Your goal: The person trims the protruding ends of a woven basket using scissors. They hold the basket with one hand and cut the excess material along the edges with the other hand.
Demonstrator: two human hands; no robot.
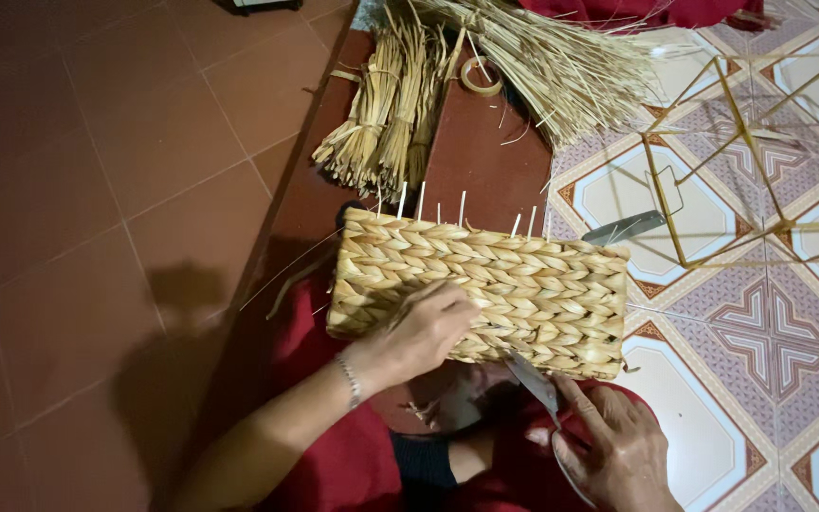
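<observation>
Meanwhile left hand (pixel 426 327) steadies woven basket (pixel 482 289); right hand (pixel 618 450) holds scissors (pixel 535 382).

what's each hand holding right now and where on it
The left hand presses on the woven basket's near side. The right hand holds scissors by the handles, blades pointing at the basket's lower edge.

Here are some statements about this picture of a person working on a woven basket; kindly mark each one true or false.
1. The left hand rests on the woven basket. True.
2. The right hand holds scissors. True.
3. The basket is made of blue plastic. False: it is braided straw-coloured fibre.
4. Bundles of dried fibre lie beyond the basket. True.
5. The left wrist is bare. False: it wears a bracelet.
6. A yellow wire frame stands on the basket. False: it stands on the patterned floor tiles.
</observation>
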